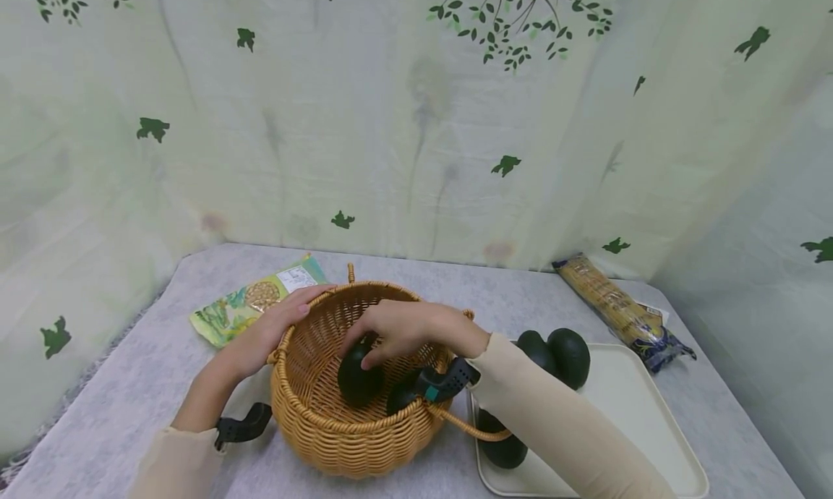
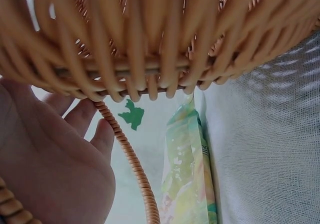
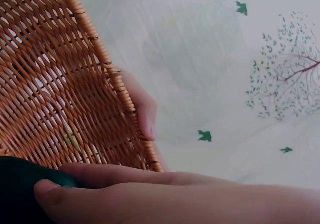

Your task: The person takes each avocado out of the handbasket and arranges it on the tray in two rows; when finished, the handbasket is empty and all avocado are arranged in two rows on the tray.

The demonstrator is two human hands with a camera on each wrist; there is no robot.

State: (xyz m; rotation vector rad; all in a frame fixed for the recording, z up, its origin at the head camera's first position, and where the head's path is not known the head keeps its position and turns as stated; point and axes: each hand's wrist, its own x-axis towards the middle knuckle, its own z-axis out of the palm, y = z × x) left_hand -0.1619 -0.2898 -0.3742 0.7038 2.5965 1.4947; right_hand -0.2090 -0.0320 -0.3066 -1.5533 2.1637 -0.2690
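**Dark green fruit (image 1: 358,385), held by the right hand (image 1: 398,333) inside the wicker basket (image 1: 354,452)**

Item, held fruit: directly below the right hand, low in the basket; oval, smooth-skinned; thumb and fingers pinch its upper part; judged solid and fairly heavy for its bulk, firm but liable to bruise, a little slippery; best taken round the widest part, thumb opposite fingers, with no hard squeeze.

Item, basket: around the right hand; the left hand (image 1: 276,329) grips its rim, thumb over the edge, fingers along the outer wall; judged light, springy and apt to shift if knocked; rim the surest hold.

Item, second fruit (image 1: 400,396): in the basket, just below the right wrist, partly hidden by the black wrist camera (image 1: 442,383).

Item, tray (image 1: 641,427): pale, to the right of the right hand; bears at least four more fruits (image 1: 569,358); the right sleeve (image 1: 560,419) crosses above and hides part of it.

Item, basket handle (image 1: 475,432): right of the right hand, reaching over the tray's near-left part; a likely snag for the forearm.

Item, green packet (image 1: 250,304): just beyond the left hand, on the desk (image 1: 468,286); item, noodle packet (image 1: 612,307): well beyond and right of the right hand; both apart from the basket's opening.
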